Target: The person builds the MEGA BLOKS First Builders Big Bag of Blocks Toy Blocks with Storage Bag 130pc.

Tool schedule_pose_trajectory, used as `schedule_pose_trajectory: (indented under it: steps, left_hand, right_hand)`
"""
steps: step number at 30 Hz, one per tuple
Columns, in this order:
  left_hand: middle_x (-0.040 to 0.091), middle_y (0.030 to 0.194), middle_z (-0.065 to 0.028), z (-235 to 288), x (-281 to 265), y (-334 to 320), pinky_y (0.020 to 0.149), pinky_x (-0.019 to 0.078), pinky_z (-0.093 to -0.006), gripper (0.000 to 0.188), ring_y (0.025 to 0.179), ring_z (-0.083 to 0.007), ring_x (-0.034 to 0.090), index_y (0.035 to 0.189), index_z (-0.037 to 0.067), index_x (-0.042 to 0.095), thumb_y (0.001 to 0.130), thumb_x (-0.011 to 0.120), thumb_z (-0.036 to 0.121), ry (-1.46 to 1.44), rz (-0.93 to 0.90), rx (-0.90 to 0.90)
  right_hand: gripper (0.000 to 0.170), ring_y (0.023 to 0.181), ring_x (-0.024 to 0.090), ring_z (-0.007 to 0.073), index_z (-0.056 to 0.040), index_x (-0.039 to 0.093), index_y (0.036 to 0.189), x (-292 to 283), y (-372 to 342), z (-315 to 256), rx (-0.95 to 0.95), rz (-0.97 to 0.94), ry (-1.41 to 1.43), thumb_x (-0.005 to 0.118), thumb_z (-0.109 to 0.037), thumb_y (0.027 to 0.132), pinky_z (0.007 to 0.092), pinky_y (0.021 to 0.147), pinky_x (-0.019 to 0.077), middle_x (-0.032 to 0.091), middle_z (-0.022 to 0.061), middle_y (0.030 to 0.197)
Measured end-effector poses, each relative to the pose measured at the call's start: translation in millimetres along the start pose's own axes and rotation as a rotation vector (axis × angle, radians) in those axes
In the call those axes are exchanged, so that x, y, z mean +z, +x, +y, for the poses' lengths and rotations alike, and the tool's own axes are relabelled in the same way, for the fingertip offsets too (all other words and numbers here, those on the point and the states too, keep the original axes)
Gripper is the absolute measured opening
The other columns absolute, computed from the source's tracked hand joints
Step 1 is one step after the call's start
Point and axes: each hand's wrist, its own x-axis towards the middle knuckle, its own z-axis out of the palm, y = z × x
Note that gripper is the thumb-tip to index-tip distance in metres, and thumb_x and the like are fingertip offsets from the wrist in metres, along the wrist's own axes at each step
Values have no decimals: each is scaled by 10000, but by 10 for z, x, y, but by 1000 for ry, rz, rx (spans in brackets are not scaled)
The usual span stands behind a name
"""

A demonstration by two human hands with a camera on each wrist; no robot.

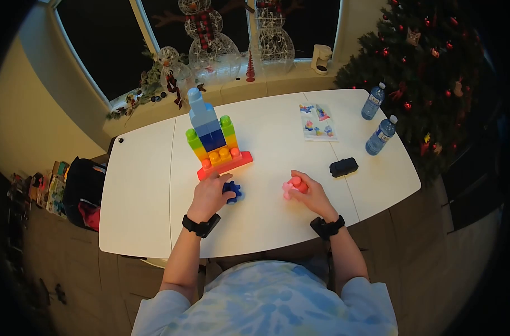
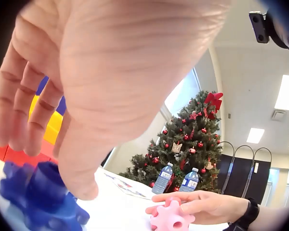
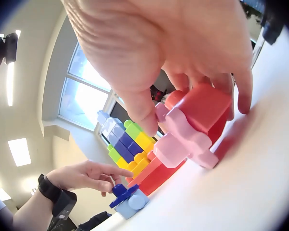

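On the table before my left hand (image 1: 207,196) sits a dark blue gear (image 1: 233,192), mounted on a light blue block (image 3: 131,204). The fingers of that hand are extended, and its thumb comes right up to the gear's edge in the left wrist view. My right hand (image 1: 313,196) holds a red block (image 3: 202,108) low at the tabletop, thumb on one side and fingers on the other. A pink gear (image 3: 183,139) is fixed to the block's side. Beyond the left hand stands a stacked block tower (image 1: 213,137) on a long red base (image 1: 227,164).
The white table (image 1: 137,196) also holds a printed picture sheet (image 1: 318,122), a black case (image 1: 343,167) and two water bottles (image 1: 373,101) at the right. A Christmas tree (image 1: 417,73) rises past the right end; snowman decorations (image 1: 213,45) line the window sill.
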Motion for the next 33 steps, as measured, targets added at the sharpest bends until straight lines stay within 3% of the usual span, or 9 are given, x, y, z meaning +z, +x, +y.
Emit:
schedule_pose_trajectory:
  steps: [2,4,7,13,17,19,25,29,33]
  left_hand:
    - [672,1201,-124,-51,-33,-2,972,533,-428,520,1149,-319,639,1273,74,681,773,823,73,77,30,11]
    - [672,1198,-127,-232,-10,67,974,536,-421,641,1140,-318,643,1333,92,650,725,853,63,7,9,356]
    - [672,1187,-128,-382,42,233,979,531,-410,701,1128,-315,647,1353,114,642,694,873,61,-5,-188,373]
    - [672,1116,-138,-289,-2,112,958,525,-390,709,1085,-307,649,1312,134,674,646,917,129,39,-257,147]
    - [657,1130,-141,-371,27,-7,932,530,-386,699,1071,-306,649,1274,121,694,621,939,173,116,-270,135]
    - [643,1180,-137,-432,85,-84,934,526,-394,677,1088,-306,641,1233,70,634,637,936,172,13,-138,280]
    - [616,1241,-115,-404,265,-260,958,521,-412,642,1128,-341,605,1132,49,462,669,906,87,-211,-52,159]
    - [614,1252,-100,-517,340,-292,949,532,-413,647,1105,-350,608,1150,62,513,641,914,46,-203,128,221]
    - [652,1170,-97,-688,295,-345,940,539,-411,669,1109,-315,615,1181,86,573,615,927,34,-193,206,84]
  right_hand:
    - [650,980,690,214,-44,569,1427,-23,-5,-66,-34,11,-53,804,-245,856,332,913,545,715,107,1082]
    - [665,1018,683,247,-41,565,1419,-36,-22,-132,-114,38,-141,814,-220,829,346,916,549,693,137,1152]
    - [659,1066,670,296,-35,577,1393,-22,-8,-137,-123,38,-199,819,-180,798,367,928,550,651,167,1244]
    - [648,1120,648,344,-37,565,1388,6,-24,-122,-197,46,-296,798,-132,791,402,964,544,607,180,1303]
    - [622,1128,640,350,-46,568,1376,31,-19,-158,-187,32,-267,780,-99,793,407,967,543,606,175,1287]
    - [570,1119,643,344,-55,586,1352,59,-26,-224,-240,19,-265,746,-48,804,402,961,546,610,163,1268]
    - [515,1188,617,330,-66,611,1334,114,-57,-263,-415,-66,-336,694,-2,830,402,998,532,601,141,1333]
    - [512,1228,596,338,-69,612,1333,102,-54,-280,-446,-93,-354,694,-11,832,408,1018,523,589,146,1369]
    - [534,1224,591,363,-71,583,1362,134,-56,-313,-388,-122,-372,682,-9,841,418,1018,524,560,153,1400]
